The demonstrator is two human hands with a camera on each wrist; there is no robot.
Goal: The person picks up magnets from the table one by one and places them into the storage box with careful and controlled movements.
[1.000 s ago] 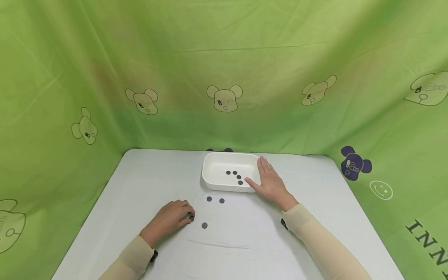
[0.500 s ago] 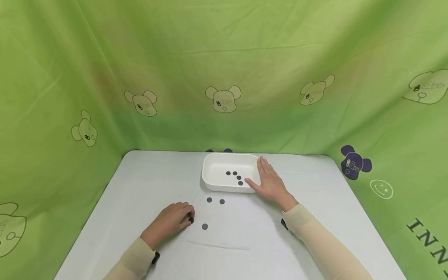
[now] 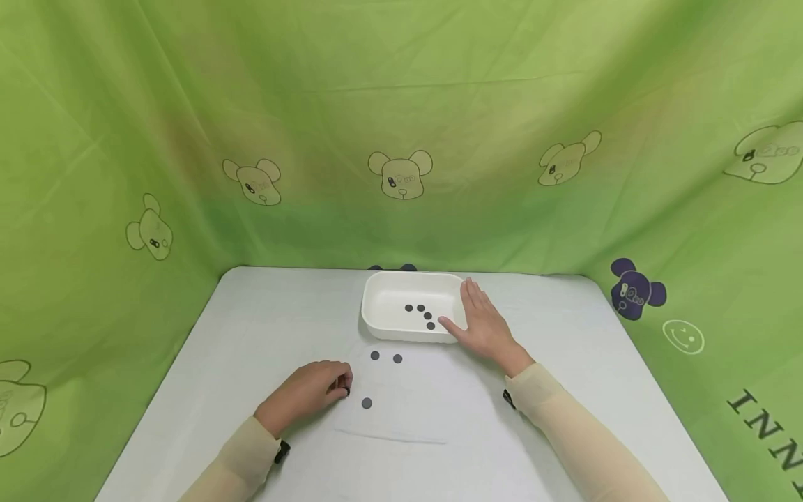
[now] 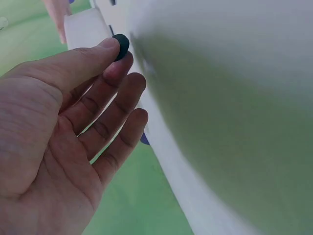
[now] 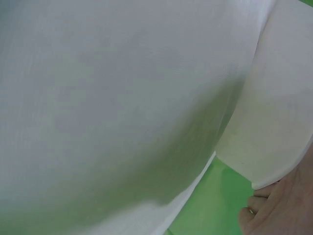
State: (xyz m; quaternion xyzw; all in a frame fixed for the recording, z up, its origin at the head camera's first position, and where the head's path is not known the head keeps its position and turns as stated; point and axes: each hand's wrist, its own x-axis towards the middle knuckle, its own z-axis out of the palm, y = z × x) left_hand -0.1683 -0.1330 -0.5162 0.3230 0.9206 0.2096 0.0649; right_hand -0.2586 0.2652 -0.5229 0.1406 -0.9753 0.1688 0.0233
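Note:
My left hand (image 3: 307,389) is low over the left middle of the table. Its thumb and forefinger pinch a small dark round disc (image 4: 122,47), seen clearly in the left wrist view, while the other fingers bend loosely. Straight-fingered, my right hand (image 3: 486,328) rests against the right end of a white rectangular tray (image 3: 401,335), its thumb over the near rim. Several dark discs (image 3: 428,316) lie on the tray's floor. The right wrist view shows the tray's outer wall (image 5: 274,98) and part of the right hand.
Two dark discs (image 3: 375,355) lie on the white-covered table (image 3: 546,314) just in front of the tray. A third loose disc (image 3: 366,403) lies nearer, right of the left hand. Green printed curtains (image 3: 401,230) surround the table's back and sides.
A disc that showed under the left fingertips is now pinched and mostly hidden by them in the head view. The left hand has shifted slightly right; the right hand and tray stay put.

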